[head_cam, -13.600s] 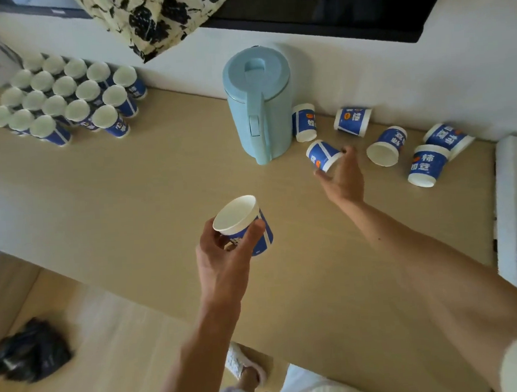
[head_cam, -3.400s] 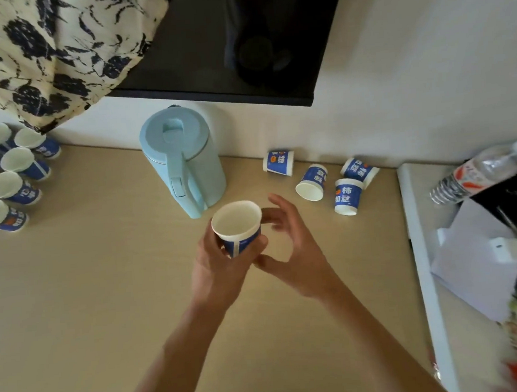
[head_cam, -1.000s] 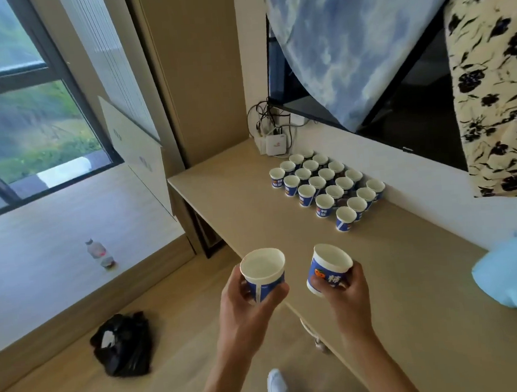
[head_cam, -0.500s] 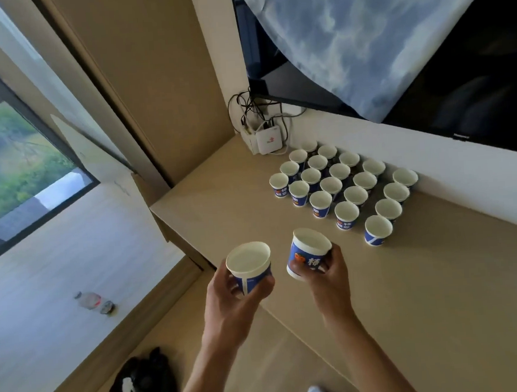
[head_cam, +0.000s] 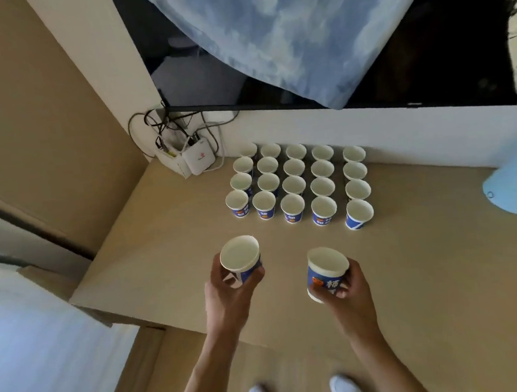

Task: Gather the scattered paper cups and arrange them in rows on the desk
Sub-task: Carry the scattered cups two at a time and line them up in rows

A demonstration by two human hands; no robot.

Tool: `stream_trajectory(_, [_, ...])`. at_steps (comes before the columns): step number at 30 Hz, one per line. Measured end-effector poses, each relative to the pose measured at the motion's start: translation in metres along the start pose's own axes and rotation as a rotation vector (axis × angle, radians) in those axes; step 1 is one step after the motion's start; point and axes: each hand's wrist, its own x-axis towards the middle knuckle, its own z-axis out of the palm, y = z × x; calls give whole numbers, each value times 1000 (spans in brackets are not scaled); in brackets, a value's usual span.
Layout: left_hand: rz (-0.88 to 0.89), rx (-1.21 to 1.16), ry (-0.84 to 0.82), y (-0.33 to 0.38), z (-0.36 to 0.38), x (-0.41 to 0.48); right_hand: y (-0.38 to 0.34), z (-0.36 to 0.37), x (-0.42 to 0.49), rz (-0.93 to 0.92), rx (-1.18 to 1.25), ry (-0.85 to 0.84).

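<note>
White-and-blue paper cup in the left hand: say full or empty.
Empty: the white-and-blue paper cup in the left hand shows only its bare white inside.

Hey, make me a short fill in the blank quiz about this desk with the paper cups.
The left hand and the right hand each hold one paper ____. The arranged cups on the desk number ____. The light blue kettle sits to their ____. Missing words: cup; twenty; right.

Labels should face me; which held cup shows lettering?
The cup in the right hand: white characters and an orange mark face the camera. The cup in the left hand shows only blue and a white stripe.
</note>
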Motion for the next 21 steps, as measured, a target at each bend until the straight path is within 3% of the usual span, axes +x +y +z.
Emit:
stream_trajectory(10, [19,69,-81,-76,-24,104,40,68,-17,26,-68,156])
stream_trajectory(21, [179,105,-65,-161,23,204,103,104,43,-81,-32,118])
